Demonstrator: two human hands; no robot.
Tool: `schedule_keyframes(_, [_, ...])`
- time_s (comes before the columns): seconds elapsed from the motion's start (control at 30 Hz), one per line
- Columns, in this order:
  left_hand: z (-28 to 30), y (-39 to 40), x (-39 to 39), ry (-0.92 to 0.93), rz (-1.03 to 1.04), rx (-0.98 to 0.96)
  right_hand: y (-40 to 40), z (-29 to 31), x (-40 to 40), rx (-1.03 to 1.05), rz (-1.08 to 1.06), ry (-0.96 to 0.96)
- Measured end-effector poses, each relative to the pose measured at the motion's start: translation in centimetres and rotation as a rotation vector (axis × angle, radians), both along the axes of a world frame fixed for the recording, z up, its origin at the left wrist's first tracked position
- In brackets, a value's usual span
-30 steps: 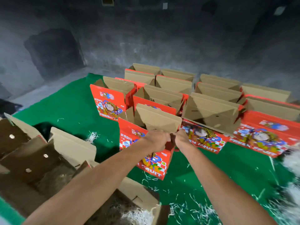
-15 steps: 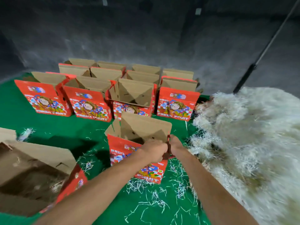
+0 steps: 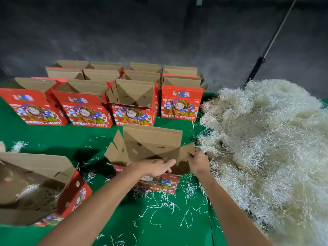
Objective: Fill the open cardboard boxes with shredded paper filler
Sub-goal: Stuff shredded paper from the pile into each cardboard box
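**A:** Why is that one fruit box (image 3: 150, 153) standing apart from the others?

**B:** My guess is that it is next to be filled. It sits on the green cloth (image 3: 53, 141) just beside the heap of shredded paper filler (image 3: 266, 139), its right edge almost touching the strands, so a handful need travel only a little way. The rows of open boxes (image 3: 99, 96) stand behind it, well apart from the heap.

**A:** And the hands?

**B:** The left hand (image 3: 156, 166) lies over the near rim with its fingers stretched fairly straight, pressing rather than clutching. The right hand (image 3: 197, 162) pinches the small side flap (image 3: 188, 150) on the heap side, probably folding it outward so the mouth stays wide.

**A:** Anything inside yet?

**B:** None that I can see; the inside shows bare brown board.

**A:** What is it made of?

**B:** Thin cardboard, raw brown within, glossy red print with a cartoon figure outside; creased flaps, small punched holes in the back flap. The filler is pale, fine and springy, a loose tangled mound, with stray strands scattered on the cloth in front of the box.

**A:** And left of it?

**B:** Another box (image 3: 35, 183), tipped over, with a wisp of filler inside.
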State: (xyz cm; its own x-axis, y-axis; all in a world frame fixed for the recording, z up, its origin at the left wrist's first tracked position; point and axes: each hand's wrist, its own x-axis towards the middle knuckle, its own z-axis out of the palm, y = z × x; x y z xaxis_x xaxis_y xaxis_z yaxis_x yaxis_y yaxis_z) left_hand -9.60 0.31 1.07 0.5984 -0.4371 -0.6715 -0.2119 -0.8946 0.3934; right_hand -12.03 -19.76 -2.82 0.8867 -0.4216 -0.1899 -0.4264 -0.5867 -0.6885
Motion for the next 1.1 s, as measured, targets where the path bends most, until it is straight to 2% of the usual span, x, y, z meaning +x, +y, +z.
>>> schedule_keyframes(0.1, [-2.4, 1.1, 0.0, -0.053, -0.058, 0.08, 0.3, -1.6, -1.0, -0.217, 0.005, -0.046])
schedule_keyframes(0.13, [-3.4, 1.4, -0.4, -0.123, -0.053, 0.072, 0.7, -2.1, -1.2, -0.256, 0.017, -0.063])
schedule_keyframes(0.2, [-5.3, 1.7, -1.2, -0.397, -0.02, 0.036, 1.5, -3.1, -1.1, -0.324, 0.032, -0.065])
schedule_keyframes(0.3, [-7.1, 1.9, -1.7, -0.792, 0.032, 0.014, 2.3, -3.8, -0.5, -0.39, 0.029, 0.041])
schedule_keyframes(0.4, [-8.4, 1.5, -2.5, -0.969, 0.048, 0.069, 2.2, -4.1, 0.0, -0.355, 0.07, 0.214])
schedule_keyframes(0.5, [-10.6, 1.2, -3.2, -1.044, 0.101, 0.045, 2.0, -4.8, 0.4, -0.208, 0.149, 0.263])
schedule_keyframes(0.6, [-11.2, 1.1, -2.6, -1.077, 0.129, 0.034, 2.5, -6.0, 0.6, 0.342, 0.077, 0.169])
schedule_keyframes(0.67, [-11.1, 1.1, -2.4, -1.092, 0.146, 0.05, 3.3, -6.3, 0.3, 0.586, 0.02, 0.161])
schedule_keyframes(0.97, [-10.4, 1.0, -6.6, -1.085, 0.202, 0.014, 4.1, -7.2, -2.2, 0.641, -0.023, 0.247])
schedule_keyframes(1.1, [-9.8, 0.3, -8.5, -0.99, 0.179, -0.017, 3.2, -7.8, -4.1, 0.617, -0.018, 0.255])
